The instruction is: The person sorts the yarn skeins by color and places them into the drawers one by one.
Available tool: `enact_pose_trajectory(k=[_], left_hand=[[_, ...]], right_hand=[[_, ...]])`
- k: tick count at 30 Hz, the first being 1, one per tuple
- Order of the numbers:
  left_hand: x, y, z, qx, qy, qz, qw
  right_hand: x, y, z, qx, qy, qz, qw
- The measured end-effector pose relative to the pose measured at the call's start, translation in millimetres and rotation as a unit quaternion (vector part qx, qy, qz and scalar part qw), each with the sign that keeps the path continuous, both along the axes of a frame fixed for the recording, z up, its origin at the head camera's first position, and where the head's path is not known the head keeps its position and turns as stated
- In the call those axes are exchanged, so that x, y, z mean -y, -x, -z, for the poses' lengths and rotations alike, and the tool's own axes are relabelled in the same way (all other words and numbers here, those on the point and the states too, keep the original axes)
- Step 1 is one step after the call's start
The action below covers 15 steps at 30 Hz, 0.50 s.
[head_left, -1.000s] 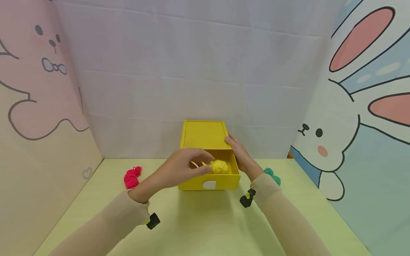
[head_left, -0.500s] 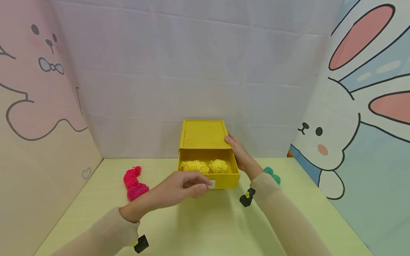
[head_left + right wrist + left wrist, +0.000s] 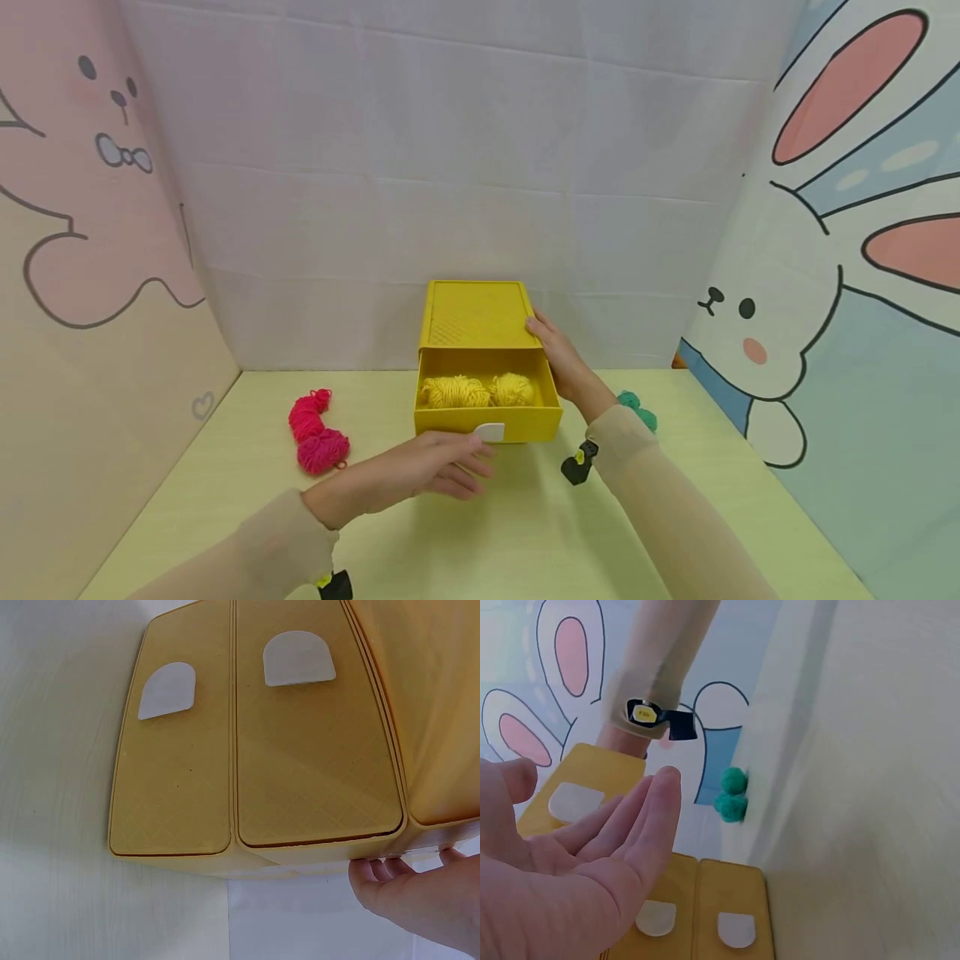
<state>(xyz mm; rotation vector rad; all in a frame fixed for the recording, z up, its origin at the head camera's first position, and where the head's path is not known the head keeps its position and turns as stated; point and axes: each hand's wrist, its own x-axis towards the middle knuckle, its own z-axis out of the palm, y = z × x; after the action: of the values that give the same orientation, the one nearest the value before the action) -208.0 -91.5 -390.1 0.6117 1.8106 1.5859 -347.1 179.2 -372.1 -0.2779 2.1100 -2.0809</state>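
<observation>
A yellow drawer box [image 3: 474, 312] stands against the back wall, its top drawer [image 3: 450, 423] pulled out. Two yellow yarn balls, one longish [image 3: 455, 392] and one round [image 3: 513, 389], lie side by side in that drawer. My left hand [image 3: 420, 471] is just in front of the drawer, palm bare and fingers extended, below its white tab handle [image 3: 490, 432]. Against the box's right side rests my right hand [image 3: 562, 358], thumb at the top edge and fingers along the side. The right wrist view shows its fingertips [image 3: 364, 871] touching that side.
Pink-red yarn [image 3: 307, 417] and a magenta yarn ball [image 3: 322, 452] lie left on the table [image 3: 510, 533]. Green yarn [image 3: 637, 408] lies right, partly behind the right forearm. Two lower drawers [image 3: 731, 900] are closed. Cartoon-printed panels [image 3: 750, 333] flank the table.
My left hand has drawn back from inside the drawer to below its front edge, its fingers straightening. Both yellow yarn balls are now uncovered. My right hand has stayed put.
</observation>
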Motion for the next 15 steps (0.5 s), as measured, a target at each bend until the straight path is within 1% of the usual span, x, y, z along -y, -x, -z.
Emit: enact_pose_trajectory(k=[3,6,8,11,15], left_hand=[[-6,1.1,3.4,0.051,-0.025,-0.007,0.9983],[-11,1.0,7.7,0.097,-0.060,-0.014,0.9934],[-14,0.3,10.0,0.125,-0.089,-0.021,0.9879],[-18,-0.8,12.4,0.165,-0.131,-0.032,0.9770],[-21,-1.6,13.3,0.209,-0.170,-0.034,0.9625]], right_hand=[[0,-0.7,0.2,-0.003,0.001,-0.003,1.000],[0,-1.5,0.0,-0.005,0.004,-0.005,1.000],[0,-1.9,-0.2,-0.005,0.004,-0.005,1.000],[0,-2.4,-0.4,-0.006,0.004,-0.006,1.000],[0,-2.6,0.0,-0.009,0.000,-0.004,1.000]])
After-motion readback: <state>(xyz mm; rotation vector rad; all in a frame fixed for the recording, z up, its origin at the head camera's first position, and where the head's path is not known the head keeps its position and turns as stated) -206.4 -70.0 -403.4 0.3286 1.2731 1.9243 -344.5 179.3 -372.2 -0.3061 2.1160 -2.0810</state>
